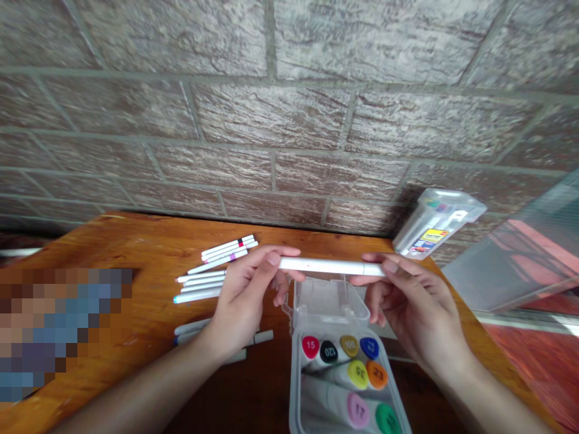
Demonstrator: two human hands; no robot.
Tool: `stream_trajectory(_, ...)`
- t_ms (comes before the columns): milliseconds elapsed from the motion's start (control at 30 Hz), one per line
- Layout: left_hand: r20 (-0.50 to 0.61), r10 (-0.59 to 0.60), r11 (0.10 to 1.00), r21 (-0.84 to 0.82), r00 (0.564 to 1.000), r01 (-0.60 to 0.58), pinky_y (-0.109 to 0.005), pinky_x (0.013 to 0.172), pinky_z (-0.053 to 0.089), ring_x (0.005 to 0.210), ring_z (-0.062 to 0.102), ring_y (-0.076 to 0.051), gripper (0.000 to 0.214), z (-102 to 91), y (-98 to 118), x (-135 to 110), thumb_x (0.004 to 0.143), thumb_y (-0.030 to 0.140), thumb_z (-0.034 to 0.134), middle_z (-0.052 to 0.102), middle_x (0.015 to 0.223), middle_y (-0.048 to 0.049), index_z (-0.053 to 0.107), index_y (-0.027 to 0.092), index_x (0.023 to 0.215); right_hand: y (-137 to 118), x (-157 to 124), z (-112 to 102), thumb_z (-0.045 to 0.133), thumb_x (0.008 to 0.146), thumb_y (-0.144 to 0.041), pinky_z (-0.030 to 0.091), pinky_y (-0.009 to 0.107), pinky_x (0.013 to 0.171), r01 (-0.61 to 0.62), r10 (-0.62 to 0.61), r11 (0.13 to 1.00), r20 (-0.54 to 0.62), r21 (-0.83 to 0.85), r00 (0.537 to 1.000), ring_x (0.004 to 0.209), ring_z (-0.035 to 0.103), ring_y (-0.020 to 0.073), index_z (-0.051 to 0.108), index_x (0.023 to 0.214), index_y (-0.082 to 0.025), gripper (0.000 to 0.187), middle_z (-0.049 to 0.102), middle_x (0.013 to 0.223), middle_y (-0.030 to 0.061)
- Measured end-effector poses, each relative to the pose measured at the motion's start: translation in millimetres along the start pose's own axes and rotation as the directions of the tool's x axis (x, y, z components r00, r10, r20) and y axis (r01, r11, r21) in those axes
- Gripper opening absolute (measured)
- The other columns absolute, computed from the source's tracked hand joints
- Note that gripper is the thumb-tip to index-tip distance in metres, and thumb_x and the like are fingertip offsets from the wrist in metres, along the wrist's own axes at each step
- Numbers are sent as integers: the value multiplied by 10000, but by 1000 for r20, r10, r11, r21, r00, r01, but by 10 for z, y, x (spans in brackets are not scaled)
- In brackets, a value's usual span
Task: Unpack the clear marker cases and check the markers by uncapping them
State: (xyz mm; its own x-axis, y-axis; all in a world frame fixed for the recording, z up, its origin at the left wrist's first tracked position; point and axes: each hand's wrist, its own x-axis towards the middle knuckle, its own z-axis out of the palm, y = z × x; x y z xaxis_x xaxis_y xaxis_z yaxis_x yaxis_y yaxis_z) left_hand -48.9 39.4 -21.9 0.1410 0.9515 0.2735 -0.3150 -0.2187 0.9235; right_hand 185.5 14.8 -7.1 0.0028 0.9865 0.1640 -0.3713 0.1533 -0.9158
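Observation:
A white marker lies level across the view, held at both ends above the table. My left hand pinches its left end between thumb and fingers. At the other end, my right hand grips it the same way, thumb on top. Below the marker stands a clear plastic case with its lid swung back. Several markers with numbered coloured caps are in it, among them a red cap, a yellow cap, a pink cap and a green cap.
Several slim white markers lie on the wooden table left of my left hand, more partly behind my forearm. A clear container with a yellow label stands at the back right corner. A brick wall rises behind. The left side is pixelated.

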Motion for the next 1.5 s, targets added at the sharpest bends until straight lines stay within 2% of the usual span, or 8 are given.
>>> stream_trajectory(300, 0, 23, 998, 57, 1000, -23, -191, 493, 441, 501, 534, -68, 267, 17, 9, 5, 1006, 398, 692, 786, 800, -37, 779, 166, 1105, 35, 16, -28, 796, 946, -339, 501, 168, 387, 36, -36, 999, 11, -38, 999, 409, 665, 110, 846, 1041, -207, 170, 850, 841, 89)
stream_trajectory(500, -13, 9, 991, 131, 1000, -7, -195, 489, 434, 493, 530, -79, 287, 47, 49, 4, 953, 387, 757, 786, 750, -53, 763, 133, 1087, 37, -2, -25, 842, 909, -310, 501, 169, 380, 45, -44, 996, 13, -82, 999, 406, 659, 106, 846, 1039, -230, 153, 851, 835, 83)
stream_trajectory(733, 4, -15, 977, 213, 1000, 14, -189, 465, 365, 490, 510, -81, 306, 0, 19, -13, 916, 386, 801, 777, 731, -38, 772, 165, 1126, 43, -13, -16, 909, 834, -296, 483, 167, 361, 26, -29, 991, -21, -131, 999, 384, 638, 107, 838, 1025, -234, 213, 822, 731, 45)
stream_trajectory(867, 1, 27, 975, 219, 1000, -27, -183, 475, 378, 499, 510, -71, 237, 35, 49, 0, 864, 287, 848, 746, 691, 9, 783, 177, 1064, 16, -34, 43, 951, 772, -332, 472, 170, 364, -12, -3, 987, -96, -160, 995, 382, 617, 104, 830, 983, -214, 270, 788, 666, 24)
stream_trajectory(933, 7, 40, 978, 204, 999, -41, -181, 469, 373, 497, 518, -70, 221, 57, 71, 5, 847, 246, 855, 731, 673, 23, 779, 176, 1042, 11, -35, 45, 942, 781, -338, 473, 176, 363, -13, -3, 986, -93, -166, 996, 382, 614, 109, 827, 969, -206, 257, 778, 645, 24)
stream_trajectory(1067, 35, 39, 979, 199, 999, -45, -188, 454, 359, 488, 523, -72, 215, 60, 88, 0, 880, 251, 822, 772, 720, -6, 763, 161, 1066, 33, -14, -14, 893, 843, -319, 484, 189, 351, 20, -24, 990, -25, -142, 999, 382, 631, 121, 828, 982, -202, 192, 820, 722, 61)
stream_trajectory(1300, 36, 55, 974, 219, 998, -61, -211, 462, 388, 491, 534, -89, 232, 30, 77, -8, 891, 308, 817, 784, 748, -22, 761, 172, 1069, 58, -4, -71, 868, 869, -287, 501, 189, 361, 31, -30, 993, 9, -118, 1000, 412, 669, 130, 832, 1016, -213, 168, 848, 809, 80)
stream_trajectory(1500, 31, 62, 965, 252, 998, -68, -216, 456, 355, 483, 500, -86, 200, 30, 71, 10, 884, 304, 817, 760, 725, -14, 764, 172, 1024, 25, -31, -8, 893, 838, -325, 486, 207, 360, 9, -15, 987, -37, -160, 999, 406, 637, 122, 824, 985, -224, 191, 838, 798, 57)
